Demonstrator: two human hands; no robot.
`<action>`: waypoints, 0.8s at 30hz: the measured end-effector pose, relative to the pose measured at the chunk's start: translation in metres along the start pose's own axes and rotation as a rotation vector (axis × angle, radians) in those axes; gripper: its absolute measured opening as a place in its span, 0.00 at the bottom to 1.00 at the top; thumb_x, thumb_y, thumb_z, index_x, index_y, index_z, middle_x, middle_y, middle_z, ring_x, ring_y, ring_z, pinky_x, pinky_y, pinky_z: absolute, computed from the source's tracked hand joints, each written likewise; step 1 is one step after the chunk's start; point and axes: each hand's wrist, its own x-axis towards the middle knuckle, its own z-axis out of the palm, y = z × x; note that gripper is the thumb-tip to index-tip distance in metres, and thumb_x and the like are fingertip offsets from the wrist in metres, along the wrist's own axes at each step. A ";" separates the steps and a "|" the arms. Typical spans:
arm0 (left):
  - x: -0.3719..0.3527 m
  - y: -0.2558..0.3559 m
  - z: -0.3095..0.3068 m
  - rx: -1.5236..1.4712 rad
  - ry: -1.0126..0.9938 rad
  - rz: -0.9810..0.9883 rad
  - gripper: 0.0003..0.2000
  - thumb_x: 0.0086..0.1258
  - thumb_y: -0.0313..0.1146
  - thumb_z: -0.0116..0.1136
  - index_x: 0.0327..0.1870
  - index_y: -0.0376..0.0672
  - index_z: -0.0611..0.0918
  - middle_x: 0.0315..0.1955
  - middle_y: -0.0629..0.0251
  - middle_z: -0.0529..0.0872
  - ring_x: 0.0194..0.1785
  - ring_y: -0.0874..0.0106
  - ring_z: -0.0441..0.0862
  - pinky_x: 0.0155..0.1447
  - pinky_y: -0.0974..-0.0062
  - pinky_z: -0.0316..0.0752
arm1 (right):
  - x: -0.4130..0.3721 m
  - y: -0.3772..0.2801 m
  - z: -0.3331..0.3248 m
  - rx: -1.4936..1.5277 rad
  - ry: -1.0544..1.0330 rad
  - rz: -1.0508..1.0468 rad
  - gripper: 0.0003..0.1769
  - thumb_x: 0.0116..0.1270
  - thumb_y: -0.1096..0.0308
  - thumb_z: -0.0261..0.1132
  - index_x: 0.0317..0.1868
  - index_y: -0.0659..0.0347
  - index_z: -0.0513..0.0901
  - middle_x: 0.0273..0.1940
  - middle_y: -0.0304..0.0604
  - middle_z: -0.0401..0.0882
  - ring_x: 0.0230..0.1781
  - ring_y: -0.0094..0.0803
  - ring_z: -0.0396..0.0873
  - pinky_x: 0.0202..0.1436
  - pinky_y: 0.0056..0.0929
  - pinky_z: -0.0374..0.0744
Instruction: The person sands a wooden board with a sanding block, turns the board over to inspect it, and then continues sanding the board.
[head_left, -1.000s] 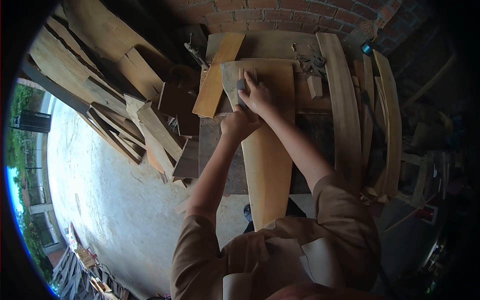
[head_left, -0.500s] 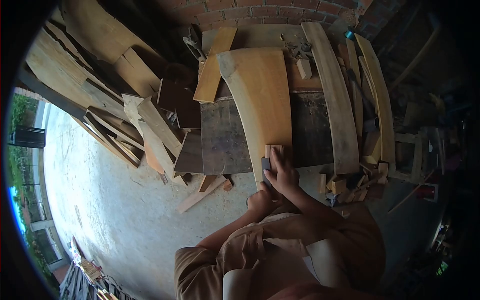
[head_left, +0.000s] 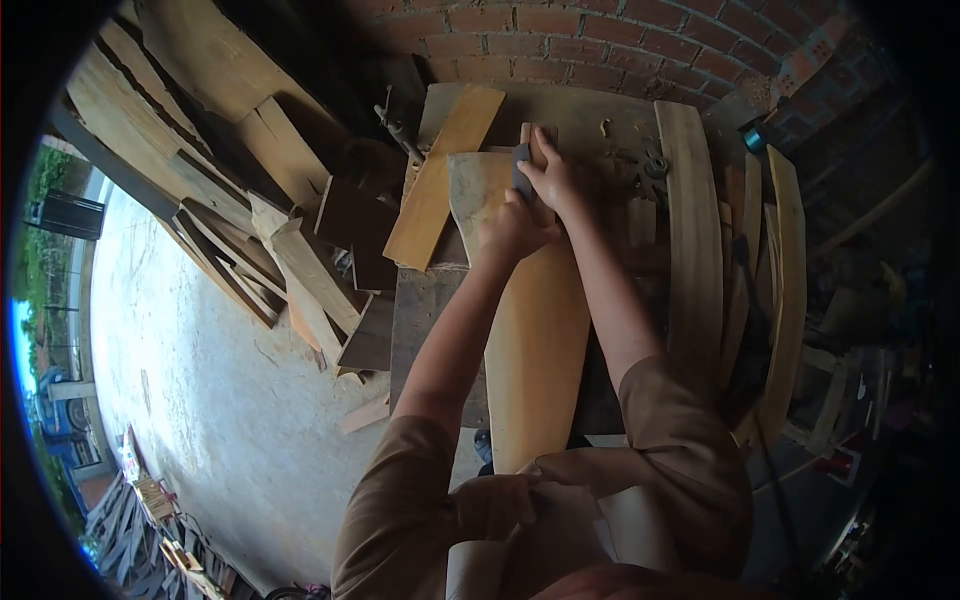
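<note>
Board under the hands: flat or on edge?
Flat: the board lies broad face up on the workbench; the right hand presses a block onto it.

Brick wall (head_left: 600,40) far side. Loose plank (head_left: 445,175) lies angled, far left on bench (head_left: 430,300). Offcut pile (head_left: 250,200) left, concrete floor (head_left: 200,350) near left. Curved slats (head_left: 690,230) stacked right, blue obj. (head_left: 752,138) far right.

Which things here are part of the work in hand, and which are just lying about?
In use: sanding block, right hand, left hand, wide curved board.
Lying about: loose plank, curved slats, scrap wood pile.
</note>
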 end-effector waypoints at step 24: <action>-0.352 -0.059 0.112 0.015 -0.396 -0.055 0.41 0.43 0.63 0.62 0.40 0.30 0.64 0.21 0.53 0.82 0.25 0.60 0.83 0.28 0.65 0.77 | -0.395 0.012 0.043 -0.057 0.048 -0.038 0.47 0.46 0.50 0.69 0.67 0.44 0.58 0.42 0.55 0.71 0.34 0.52 0.77 0.32 0.44 0.77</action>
